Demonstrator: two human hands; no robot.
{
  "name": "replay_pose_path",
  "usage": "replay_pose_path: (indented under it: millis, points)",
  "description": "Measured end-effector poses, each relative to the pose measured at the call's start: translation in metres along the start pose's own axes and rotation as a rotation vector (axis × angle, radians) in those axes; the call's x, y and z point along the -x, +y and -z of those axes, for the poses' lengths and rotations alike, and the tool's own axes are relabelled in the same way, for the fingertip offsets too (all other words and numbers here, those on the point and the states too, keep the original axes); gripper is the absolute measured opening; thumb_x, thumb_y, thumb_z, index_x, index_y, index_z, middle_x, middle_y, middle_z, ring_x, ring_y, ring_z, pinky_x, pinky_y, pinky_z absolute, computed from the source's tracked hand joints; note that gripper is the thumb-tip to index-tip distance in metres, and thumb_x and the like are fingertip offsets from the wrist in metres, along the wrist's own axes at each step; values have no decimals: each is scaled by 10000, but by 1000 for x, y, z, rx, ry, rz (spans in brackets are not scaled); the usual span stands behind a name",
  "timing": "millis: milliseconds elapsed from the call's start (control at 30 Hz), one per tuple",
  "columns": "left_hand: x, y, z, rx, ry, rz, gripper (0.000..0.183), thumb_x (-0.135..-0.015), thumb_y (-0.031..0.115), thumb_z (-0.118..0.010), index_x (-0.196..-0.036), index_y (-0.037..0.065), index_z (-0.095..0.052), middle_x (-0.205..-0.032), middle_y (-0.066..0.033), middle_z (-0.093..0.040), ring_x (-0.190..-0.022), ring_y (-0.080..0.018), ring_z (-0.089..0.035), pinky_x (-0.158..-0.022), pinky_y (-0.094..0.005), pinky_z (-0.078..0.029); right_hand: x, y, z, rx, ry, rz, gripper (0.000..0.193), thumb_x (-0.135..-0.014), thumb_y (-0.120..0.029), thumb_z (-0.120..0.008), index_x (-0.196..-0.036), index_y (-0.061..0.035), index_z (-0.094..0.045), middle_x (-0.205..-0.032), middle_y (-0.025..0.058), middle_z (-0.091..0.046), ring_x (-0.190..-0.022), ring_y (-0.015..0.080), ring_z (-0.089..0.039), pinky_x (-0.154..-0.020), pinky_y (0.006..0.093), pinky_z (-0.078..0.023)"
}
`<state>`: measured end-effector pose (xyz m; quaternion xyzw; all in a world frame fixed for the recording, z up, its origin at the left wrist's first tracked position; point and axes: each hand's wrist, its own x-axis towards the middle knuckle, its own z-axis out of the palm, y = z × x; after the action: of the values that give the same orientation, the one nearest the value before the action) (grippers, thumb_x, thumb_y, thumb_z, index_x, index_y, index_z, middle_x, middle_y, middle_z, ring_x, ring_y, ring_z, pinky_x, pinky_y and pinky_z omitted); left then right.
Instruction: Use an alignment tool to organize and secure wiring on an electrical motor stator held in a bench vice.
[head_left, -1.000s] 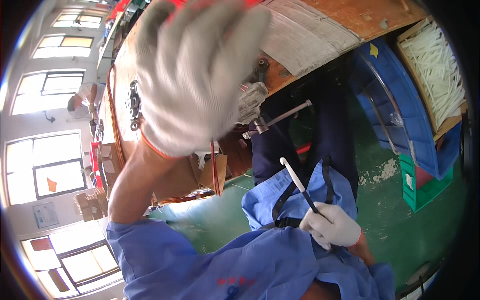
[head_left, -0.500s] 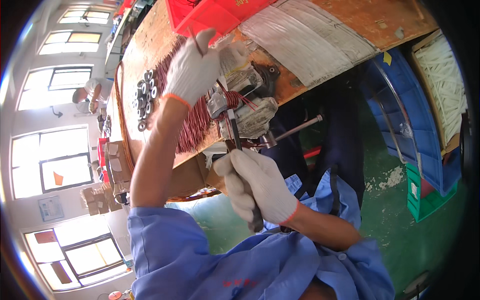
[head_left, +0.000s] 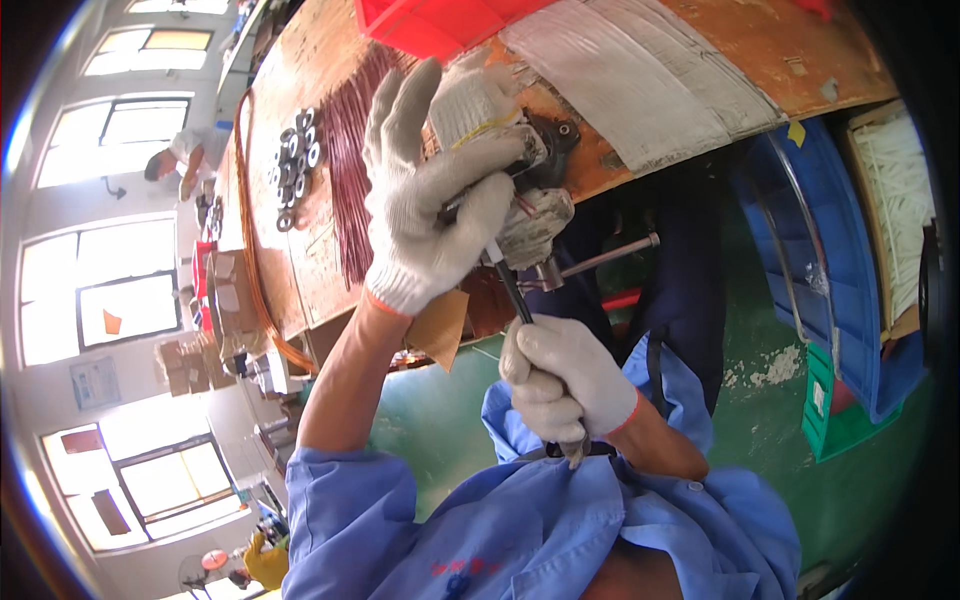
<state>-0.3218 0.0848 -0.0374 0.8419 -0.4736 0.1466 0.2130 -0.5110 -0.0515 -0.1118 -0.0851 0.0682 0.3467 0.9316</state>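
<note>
My left hand (head_left: 425,225), in a white knit glove, is over a rag-wrapped vise (head_left: 535,225) at the bench edge. Its thumb and forefinger bend together while other fingers stretch upward; what lies between them is hidden. Red wire ends (head_left: 524,205) poke out beside the thumb. Lower down, my gloved right hand (head_left: 570,380) is wrapped round a black-shafted tool (head_left: 512,295), slanted up to the left. The tool's pale metal end reaches close to the left thumb; its exact kind cannot be told. A bundle of dark red wires (head_left: 350,150) lies left of my left hand.
Several dark ring cores (head_left: 295,170) stand on the wooden bench (head_left: 290,95). A red bin (head_left: 440,25) and pale sheeting (head_left: 640,80) lie at the far side. The vise's bar handle (head_left: 610,255) juts right. Blue (head_left: 790,240) and green (head_left: 835,400) crates stand right. Someone works far left.
My left hand has come down from beside the red bin, where it held a red wire, to the vise. My right hand and its tool have shifted right. The view has moved slightly.
</note>
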Motion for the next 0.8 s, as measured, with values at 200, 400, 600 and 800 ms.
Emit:
replay_pose_path:
  millis: [200,400,600,800]
  points:
    - [-2,10,-19,234,11,273,275,-938,185,-701,-1155,93,-842,-1597,-258,-514,-1494,-391,-447,-1264,-506,-318,71,19,114,-602,-688,-26,375,-1151,-359,-508,-961,-39,-557,-615,-10,-442,-387,114,-391,-337,302,-334]
    - [-3,18,1,615,-174,411,718,-1170,473,-251,-1382,-71,-670,-1436,-197,-667,-1376,-265,-595,-1188,-369,-408,136,15,123,-400,-267,-15,313,-1143,-212,-487,-937,-18,-621,-593,4,-474,-430,80,-424,-376,277,-338]
    - [-4,21,17,684,-239,481,546,-1145,309,-397,-1406,-103,-641,-1513,-197,-623,-1384,-251,-580,-1199,-379,-399,73,-4,19,417,80,-43,378,-1167,-297,-466,-984,-3,-617,-608,-38,-434,-431,59,-388,-380,275,-333]
    - [3,12,10,814,-162,559,487,-1155,249,-408,-1379,-101,-663,-1461,-163,-666,-1319,-197,-613,-1159,-330,-425,28,-4,-32,327,98,97,397,-1187,-332,-423,-1120,16,-602,-684,-19,-464,-480,67,-433,-442,270,-409]
